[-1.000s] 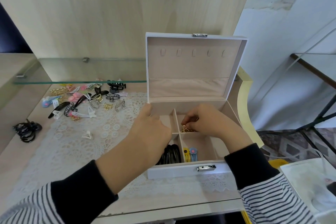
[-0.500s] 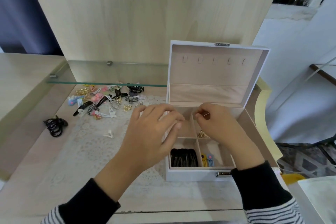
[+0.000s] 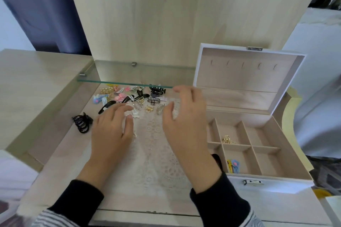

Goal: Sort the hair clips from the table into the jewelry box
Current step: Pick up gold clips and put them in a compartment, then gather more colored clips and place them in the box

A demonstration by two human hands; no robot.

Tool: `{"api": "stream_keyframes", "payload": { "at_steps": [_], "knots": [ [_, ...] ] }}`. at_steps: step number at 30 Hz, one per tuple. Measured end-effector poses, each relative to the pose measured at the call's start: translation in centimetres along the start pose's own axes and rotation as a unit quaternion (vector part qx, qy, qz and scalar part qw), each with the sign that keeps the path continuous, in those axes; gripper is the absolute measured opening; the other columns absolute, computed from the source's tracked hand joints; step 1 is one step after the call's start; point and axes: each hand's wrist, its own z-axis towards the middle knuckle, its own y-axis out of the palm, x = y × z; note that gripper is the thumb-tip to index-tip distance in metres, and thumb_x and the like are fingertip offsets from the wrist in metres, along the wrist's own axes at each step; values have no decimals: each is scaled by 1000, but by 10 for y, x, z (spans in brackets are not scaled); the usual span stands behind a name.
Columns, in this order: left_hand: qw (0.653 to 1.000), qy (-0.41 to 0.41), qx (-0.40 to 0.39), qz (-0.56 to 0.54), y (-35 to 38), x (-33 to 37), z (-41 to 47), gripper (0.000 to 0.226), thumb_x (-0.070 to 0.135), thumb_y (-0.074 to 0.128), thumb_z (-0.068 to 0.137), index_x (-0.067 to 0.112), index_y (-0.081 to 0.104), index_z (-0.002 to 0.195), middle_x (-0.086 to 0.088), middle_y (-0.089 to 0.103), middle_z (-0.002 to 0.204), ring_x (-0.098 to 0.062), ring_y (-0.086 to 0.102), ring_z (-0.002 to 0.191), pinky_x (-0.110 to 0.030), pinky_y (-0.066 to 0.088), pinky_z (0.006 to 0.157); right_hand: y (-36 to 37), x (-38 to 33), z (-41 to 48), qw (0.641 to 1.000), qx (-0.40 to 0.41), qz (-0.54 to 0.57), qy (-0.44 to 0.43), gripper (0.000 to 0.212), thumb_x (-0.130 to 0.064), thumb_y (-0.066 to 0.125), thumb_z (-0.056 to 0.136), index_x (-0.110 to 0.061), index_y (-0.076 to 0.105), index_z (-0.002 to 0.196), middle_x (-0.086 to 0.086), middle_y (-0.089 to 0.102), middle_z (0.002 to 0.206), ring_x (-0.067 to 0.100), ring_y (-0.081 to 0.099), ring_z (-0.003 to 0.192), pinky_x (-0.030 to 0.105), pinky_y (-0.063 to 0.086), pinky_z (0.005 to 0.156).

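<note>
Black clips in the jewelry box (image 3: 287,155) hide behind my right hand (image 3: 186,125); both hands, left hand (image 3: 112,129) too, hover spread and empty over the lace-covered desk (image 3: 151,153), glass shelf (image 3: 129,73) beyond.

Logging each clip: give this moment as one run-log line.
hands: left, right empty, over lace mat | clip pile unsorted | jewelry box open, gold clips inside

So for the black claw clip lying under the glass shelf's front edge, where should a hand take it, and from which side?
Probably from the near side, low, since the glass shelf overhangs the black claw clip and blocks a straight drop. Pinch across its raised back rather than the prongs, which point outward and offer little to hold. The right hand, open and empty, is nearest.
</note>
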Motion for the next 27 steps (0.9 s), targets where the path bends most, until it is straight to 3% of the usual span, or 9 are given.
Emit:
{"api": "stream_keyframes", "payload": {
  "at_steps": [3,5,12,16,20,27],
  "knots": [
    [1000,-8,1,29,5,-18,7,30,26,43,89,21,65,109,1,64,116,-25,61,106,-43,44,86,31,-6,-9,999,-38,-11,-19,28,-7,56,85,-8,60,113,9,55,106,23,52,97,30,47,82],
    [999,-15,-4,38,8,-27,12,28,26,46,89,23,64,109,2,65,115,-24,62,106,-43,44,85,53,-3,-13,998,-47,-28,-16,28,-9,56,85,-9,63,111,10,57,105,26,52,94,35,48,78],
    [997,10,-10,70,8,-45,29,30,19,51,81,25,66,107,6,67,113,-20,61,106,-38,39,87,102,17,-21,989,-119,-82,20,25,-13,60,87,-16,68,111,7,60,97,26,52,91,37,48,72],
    [998,36,-3,52,10,-57,26,40,15,42,77,24,69,105,6,67,115,-21,61,110,-39,39,85,117,27,-19,979,-184,-75,34,28,-18,55,92,-23,66,117,5,61,100,25,50,94,36,45,76],
    [997,43,-24,66,10,-59,26,41,15,46,78,30,69,108,11,64,121,-17,57,117,-37,35,91,124,35,-23,982,-177,-54,28,25,-24,58,91,-31,68,112,0,59,93,21,47,89,35,43,74],
    [995,22,-34,95,11,-60,25,25,29,56,86,35,66,109,16,62,123,-17,52,124,-42,29,98,130,39,-19,980,-178,-58,60,24,-39,64,87,-32,68,110,-2,60,100,20,48,92,34,40,76]
  ]
}}
